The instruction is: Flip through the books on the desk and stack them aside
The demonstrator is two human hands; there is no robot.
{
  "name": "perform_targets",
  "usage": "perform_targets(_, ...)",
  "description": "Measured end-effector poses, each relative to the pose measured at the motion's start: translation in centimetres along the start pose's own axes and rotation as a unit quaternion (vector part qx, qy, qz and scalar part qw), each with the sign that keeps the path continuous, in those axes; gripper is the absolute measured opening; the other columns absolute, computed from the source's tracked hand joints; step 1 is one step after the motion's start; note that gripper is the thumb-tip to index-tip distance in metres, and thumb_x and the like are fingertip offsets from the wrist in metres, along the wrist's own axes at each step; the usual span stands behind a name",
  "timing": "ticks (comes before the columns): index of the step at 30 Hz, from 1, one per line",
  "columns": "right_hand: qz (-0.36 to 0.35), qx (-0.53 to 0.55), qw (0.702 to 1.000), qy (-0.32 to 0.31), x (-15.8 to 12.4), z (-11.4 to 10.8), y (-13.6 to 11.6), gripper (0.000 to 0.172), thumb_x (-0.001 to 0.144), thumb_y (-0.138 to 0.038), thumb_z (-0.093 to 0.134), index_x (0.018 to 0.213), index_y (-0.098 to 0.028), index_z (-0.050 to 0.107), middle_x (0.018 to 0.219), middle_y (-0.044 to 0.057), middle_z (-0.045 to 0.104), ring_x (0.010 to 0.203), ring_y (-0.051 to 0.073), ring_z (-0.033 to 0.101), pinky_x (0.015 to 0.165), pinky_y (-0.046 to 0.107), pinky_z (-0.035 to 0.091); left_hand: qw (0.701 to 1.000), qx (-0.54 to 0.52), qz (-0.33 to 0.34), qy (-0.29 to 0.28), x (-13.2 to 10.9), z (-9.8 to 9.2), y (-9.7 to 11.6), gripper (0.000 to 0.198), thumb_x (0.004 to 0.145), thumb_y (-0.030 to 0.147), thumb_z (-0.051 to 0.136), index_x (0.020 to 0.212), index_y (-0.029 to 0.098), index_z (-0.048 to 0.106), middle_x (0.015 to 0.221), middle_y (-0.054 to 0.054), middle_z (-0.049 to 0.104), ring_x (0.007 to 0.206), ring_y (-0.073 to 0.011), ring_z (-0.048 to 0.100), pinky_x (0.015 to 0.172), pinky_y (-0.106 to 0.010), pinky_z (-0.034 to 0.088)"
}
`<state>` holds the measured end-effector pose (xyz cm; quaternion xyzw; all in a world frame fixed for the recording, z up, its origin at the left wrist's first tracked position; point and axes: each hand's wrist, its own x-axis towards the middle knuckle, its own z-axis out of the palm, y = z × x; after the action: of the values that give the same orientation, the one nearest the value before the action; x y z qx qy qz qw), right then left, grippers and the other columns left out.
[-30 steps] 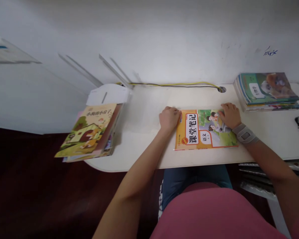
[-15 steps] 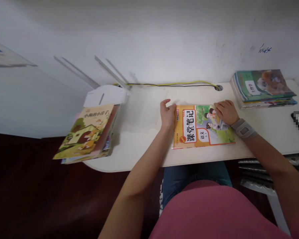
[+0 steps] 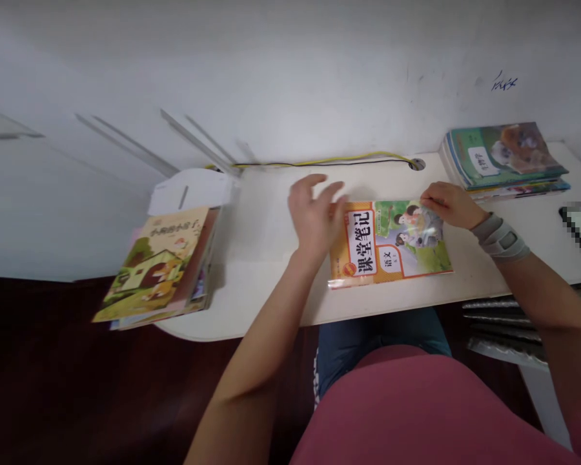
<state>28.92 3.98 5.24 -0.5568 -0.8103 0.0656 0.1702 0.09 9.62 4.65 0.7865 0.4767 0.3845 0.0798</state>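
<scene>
Workbook (image 3: 387,242) near the front of the bench (image 3: 261,258), between two book stacks.
Right stack (image 3: 503,158) sits in the back right corner; left stack (image 3: 155,268) overhangs the left edge; cable (image 3: 319,161) runs along the back edge.

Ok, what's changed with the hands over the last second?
The left hand has let go of the workbook, lifting off its left edge with fingers spread. The right hand still rests its fingertips on the cover's upper right. The workbook stays flat on the desk.
</scene>
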Motion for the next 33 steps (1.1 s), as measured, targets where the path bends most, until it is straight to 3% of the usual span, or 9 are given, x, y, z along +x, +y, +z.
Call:
perform_targets(2,-0.003,-0.009,1.000,-0.010,0.0,-0.6,-0.2,0.033,0.094,-0.034,0.036,0.087,-0.019,0.065,0.086,0.008,0.066,0.083,0.022,0.058,0.074,0.033,0.040,0.991,0.044,0.082,-0.091,0.4,0.1,2.0,0.021,0.090,0.036,0.053,0.100,0.026,0.068,0.113,-0.007,0.063,0.116,-0.0265,0.052,0.102,-0.046,0.035)
perform_targets(4,-0.007,-0.018,1.000,-0.023,-0.2,-1.2,-0.3,0.033,0.094,-0.034,0.037,0.088,-0.019,0.065,0.087,0.008,0.067,0.083,0.021,0.059,0.073,0.033,0.040,0.979,0.056,0.120,-0.154,0.7,0.6,3.5,0.021,0.092,0.032,0.050,0.095,0.022,0.068,0.103,-0.007,0.066,0.104,-0.0253,0.058,0.098,-0.045,0.037)
perform_targets(9,-0.018,-0.073,0.997,-0.036,-0.1,-2.2,-2.1,0.036,0.097,-0.035,0.036,0.093,-0.018,0.068,0.089,0.008,0.067,0.085,0.022,0.059,0.076,0.034,0.041,0.969,-0.001,0.091,-0.232,1.4,0.7,4.4,0.020,0.091,0.025,0.047,0.088,0.019,0.066,0.089,-0.007,0.064,0.077,-0.0192,0.058,0.073,-0.033,0.043)
perform_targets(13,-0.040,-0.139,0.990,-0.002,1.3,-1.4,-6.3,0.039,0.099,-0.038,0.034,0.108,-0.017,0.066,0.100,0.011,0.066,0.091,0.025,0.058,0.077,0.037,0.040,0.969,-0.008,0.099,-0.226,1.5,-0.3,4.8,0.022,0.092,0.027,0.046,0.087,0.017,0.066,0.086,-0.006,0.063,0.076,-0.0191,0.058,0.070,-0.031,0.042)
perform_targets(16,-0.035,-0.147,0.989,0.008,2.3,-0.3,-8.5,0.042,0.101,-0.036,0.030,0.100,-0.017,0.068,0.093,0.009,0.066,0.086,0.022,0.057,0.073,0.035,0.038,0.970,0.026,0.105,-0.217,1.6,-0.7,5.0,0.025,0.093,0.029,0.045,0.088,0.017,0.067,0.086,-0.006,0.064,0.076,-0.0195,0.060,0.068,-0.030,0.042)
perform_targets(22,-0.026,-0.132,0.991,-0.020,2.6,-0.2,-7.4,0.040,0.099,-0.036,0.037,0.090,-0.014,0.069,0.085,0.009,0.067,0.077,0.019,0.056,0.065,0.031,0.031,0.963,0.027,0.104,-0.248,2.0,-1.8,2.5,0.031,0.089,0.041,0.052,0.079,0.020,0.072,0.080,-0.005,0.070,0.074,-0.0186,0.063,0.064,-0.027,0.041)
perform_targets(24,-0.013,-0.114,0.993,-0.030,2.7,-0.3,-6.8,0.037,0.098,-0.033,0.040,0.089,-0.013,0.070,0.088,0.009,0.068,0.078,0.019,0.057,0.064,0.031,0.030,0.963,-0.015,0.076,-0.258,2.1,-2.7,1.0,0.031,0.087,0.042,0.054,0.078,0.020,0.074,0.078,-0.004,0.072,0.071,-0.0169,0.063,0.063,-0.026,0.043)
perform_targets(28,0.004,-0.080,0.996,-0.032,3.8,0.0,-6.5,0.033,0.095,-0.032,0.043,0.090,-0.016,0.071,0.091,0.007,0.070,0.078,0.017,0.058,0.064,0.029,0.030,0.954,-0.146,-0.054,-0.255,1.7,-3.5,-1.6,0.030,0.079,0.044,0.061,0.076,0.018,0.074,0.068,-0.002,0.071,0.063,-0.0144,0.061,0.059,-0.024,0.044)
perform_targets(33,0.025,-0.032,0.997,-0.066,4.8,-1.3,-4.5,0.029,0.089,-0.032,0.049,0.081,-0.016,0.072,0.077,0.004,0.069,0.071,0.015,0.057,0.065,0.028,0.033,0.943,-0.227,-0.189,-0.151,0.9,-1.3,-2.6,0.029,0.071,0.043,0.065,0.062,0.015,0.067,0.052,0.001,0.059,0.049,-0.0109,0.050,0.049,-0.023,0.038)
